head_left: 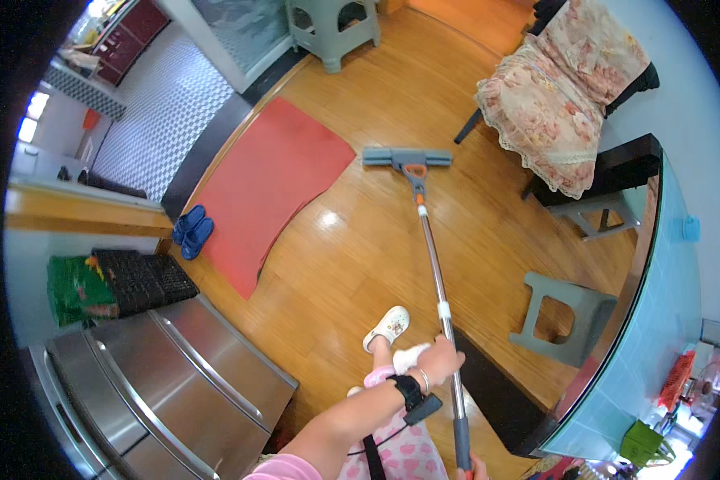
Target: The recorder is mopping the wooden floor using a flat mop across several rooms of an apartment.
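A floor mop with a wide grey head [408,158] and orange fittings rests on the wooden floor, ahead of me. Its silver pole [432,254] slopes down toward my body. My left hand [438,362] is wrapped round the pole below a white collar; a bracelet and a black wrist device sit on that arm. At the lower edge, my right hand [478,467] is closed on the dark grey grip [461,436], mostly cut off by the picture's rim. A red mat [272,176] lies left of the mop head, one side rippled.
Blue slippers [193,232] lie beside the mat. A steel fridge [184,384] stands at lower left, with a black crate [140,276] beyond it. Right are a flowery covered chair [552,104], a grey stool [564,320] and a glass-topped table [616,352]. Another stool [333,36] stands far off.
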`<state>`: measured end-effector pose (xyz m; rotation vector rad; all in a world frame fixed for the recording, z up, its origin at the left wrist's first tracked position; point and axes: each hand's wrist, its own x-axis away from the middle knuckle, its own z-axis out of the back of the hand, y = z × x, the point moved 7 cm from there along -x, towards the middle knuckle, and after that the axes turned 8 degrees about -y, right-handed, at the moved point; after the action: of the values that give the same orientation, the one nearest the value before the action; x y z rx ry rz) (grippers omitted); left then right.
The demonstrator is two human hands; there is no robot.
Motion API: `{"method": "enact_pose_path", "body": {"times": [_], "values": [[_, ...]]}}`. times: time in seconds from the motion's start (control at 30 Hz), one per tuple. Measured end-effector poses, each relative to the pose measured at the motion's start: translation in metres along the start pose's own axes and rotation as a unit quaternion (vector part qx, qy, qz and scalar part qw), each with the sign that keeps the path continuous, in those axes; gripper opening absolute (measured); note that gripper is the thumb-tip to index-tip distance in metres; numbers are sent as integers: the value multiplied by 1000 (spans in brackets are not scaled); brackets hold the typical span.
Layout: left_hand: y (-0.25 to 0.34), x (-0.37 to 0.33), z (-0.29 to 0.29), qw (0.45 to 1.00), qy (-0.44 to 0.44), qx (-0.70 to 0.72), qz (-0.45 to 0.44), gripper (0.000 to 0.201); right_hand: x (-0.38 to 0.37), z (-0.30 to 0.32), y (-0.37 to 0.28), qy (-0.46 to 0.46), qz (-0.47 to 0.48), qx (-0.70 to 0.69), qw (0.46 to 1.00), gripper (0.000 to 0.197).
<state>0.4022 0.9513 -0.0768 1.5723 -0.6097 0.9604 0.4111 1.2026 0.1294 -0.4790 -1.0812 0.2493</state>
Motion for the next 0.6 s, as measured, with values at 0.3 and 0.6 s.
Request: {"method": "enact_pose_path", "body": {"times": [0.3, 0.6], "values": [[89, -51, 169, 993, 106, 1, -58, 52, -133, 9, -197, 57, 223, 56, 972, 40], [106, -78, 349, 957, 211, 153, -125, 57, -341, -14, -341, 19, 160, 21, 987, 46]]}}
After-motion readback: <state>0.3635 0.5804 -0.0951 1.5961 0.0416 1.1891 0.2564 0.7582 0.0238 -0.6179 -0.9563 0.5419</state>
